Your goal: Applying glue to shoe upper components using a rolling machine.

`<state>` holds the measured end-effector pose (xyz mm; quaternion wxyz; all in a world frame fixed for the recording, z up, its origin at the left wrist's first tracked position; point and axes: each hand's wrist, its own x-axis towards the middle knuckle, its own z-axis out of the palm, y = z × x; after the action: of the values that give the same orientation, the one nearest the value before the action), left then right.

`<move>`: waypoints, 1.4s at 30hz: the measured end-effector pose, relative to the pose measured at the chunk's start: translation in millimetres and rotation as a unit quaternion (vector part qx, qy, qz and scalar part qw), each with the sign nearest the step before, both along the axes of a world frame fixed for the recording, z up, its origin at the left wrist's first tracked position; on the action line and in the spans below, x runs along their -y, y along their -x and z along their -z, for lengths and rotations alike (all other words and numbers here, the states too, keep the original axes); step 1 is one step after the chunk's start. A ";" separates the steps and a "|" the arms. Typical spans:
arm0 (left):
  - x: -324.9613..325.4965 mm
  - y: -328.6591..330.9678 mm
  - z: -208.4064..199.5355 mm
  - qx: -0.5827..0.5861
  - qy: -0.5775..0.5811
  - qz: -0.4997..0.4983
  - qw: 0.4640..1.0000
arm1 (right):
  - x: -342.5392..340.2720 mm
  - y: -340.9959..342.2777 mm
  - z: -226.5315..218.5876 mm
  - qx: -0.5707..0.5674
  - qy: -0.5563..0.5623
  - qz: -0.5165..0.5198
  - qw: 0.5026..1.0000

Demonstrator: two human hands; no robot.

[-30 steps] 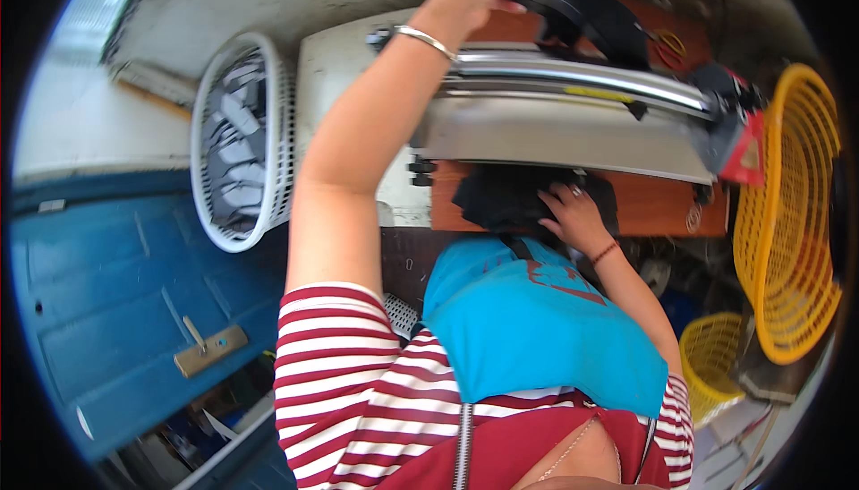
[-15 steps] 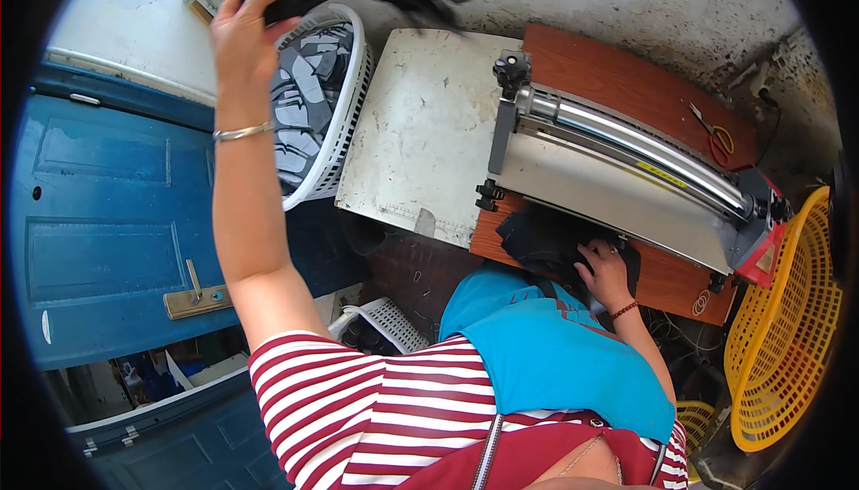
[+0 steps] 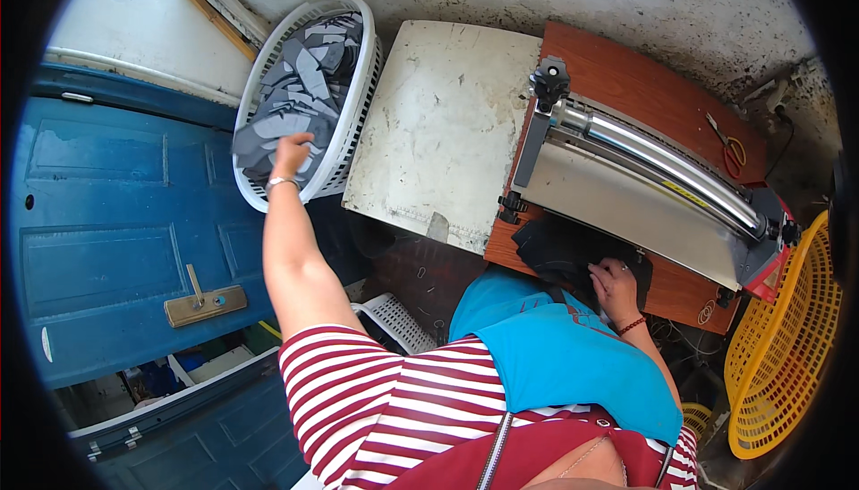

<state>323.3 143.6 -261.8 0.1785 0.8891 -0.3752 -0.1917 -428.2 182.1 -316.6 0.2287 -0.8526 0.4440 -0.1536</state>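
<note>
My left hand [image 3: 291,155] reaches into a white plastic laundry basket [image 3: 365,74], its fingers closed on flat grey cut pieces [image 3: 266,135] at the near end. More grey and dark cut pieces [image 3: 309,69] fill the basket in a loose heap. On the right, my right hand [image 3: 616,289] has its fingers curled at the edge of black cut pieces [image 3: 573,253]. They lie on a reddish-brown wooden board, partly under the front plate of a roller machine [image 3: 626,204]. Whether the right fingers grip a piece is hard to see.
A worn white tabletop [image 3: 438,123] stands between basket and machine. Orange-handled scissors [image 3: 734,154] lie behind the rollers. A yellow basket [image 3: 778,347] leans at the right, and a small white basket [image 3: 394,322] sits below. A blue door [image 3: 98,248] stands at the left.
My left hand has come down from above the basket, where it held up black pieces, into the basket's near end. The right hand's fingers have curled in and drawn back slightly on the black pieces.
</note>
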 end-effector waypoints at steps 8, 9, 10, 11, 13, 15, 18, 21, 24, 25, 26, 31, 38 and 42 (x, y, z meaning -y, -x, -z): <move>-21.1 91.7 33.9 0.119 0.167 0.024 0.978 | 2.5 4.0 -13.8 0.057 0.080 -0.033 0.995; -8.1 108.2 21.6 0.110 0.211 0.038 0.970 | 1.5 6.0 -21.9 0.059 0.081 -0.029 0.995; 5.1 128.2 7.3 0.098 0.254 0.055 0.961 | -0.3 7.4 -35.0 0.068 0.089 -0.024 0.993; 20.6 156.9 -13.0 0.088 0.279 0.079 0.953 | -2.6 9.2 -47.8 0.076 0.096 -0.014 0.992; 49.8 222.8 -61.1 0.077 0.358 0.151 0.918 | -6.1 12.1 -78.0 0.091 0.105 0.001 0.990; 63.2 287.1 -104.1 0.073 0.456 0.246 0.852 | -9.8 17.7 -111.5 0.114 0.147 0.006 0.983; 69.5 381.9 -151.5 0.059 0.529 0.369 0.762 | -2.0 34.2 -150.2 0.095 0.221 0.039 0.970; 105.8 461.8 -149.0 -0.007 0.473 0.526 0.707 | 6.2 49.8 -156.0 -0.007 0.243 0.114 0.963; 162.2 526.0 -95.7 -0.054 0.343 0.591 0.728 | 32.3 51.6 -132.3 -0.046 0.233 0.115 0.964; 182.1 540.4 -79.1 -0.047 0.247 0.603 0.757 | 46.3 48.4 -121.6 -0.055 0.231 0.117 0.964; 197.7 557.9 -79.1 -0.056 0.081 0.605 0.790 | 54.1 46.0 -110.6 -0.067 0.223 0.123 0.965; 251.8 571.9 -54.1 -0.084 0.048 0.602 0.792 | 42.0 24.8 -84.4 0.009 0.217 0.043 0.975; 247.9 565.1 -106.3 -0.071 0.230 0.595 0.767 | 8.9 -7.2 13.9 0.010 0.148 -0.010 0.989; 241.7 561.4 -144.2 -0.307 0.163 0.486 0.802 | 7.1 -3.6 19.1 0.024 0.097 -0.046 0.994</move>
<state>-238.2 -98.0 -117.6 0.3105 0.4427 -0.7095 -0.4519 -424.5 175.0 -335.7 0.1623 -0.8865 0.3815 -0.2057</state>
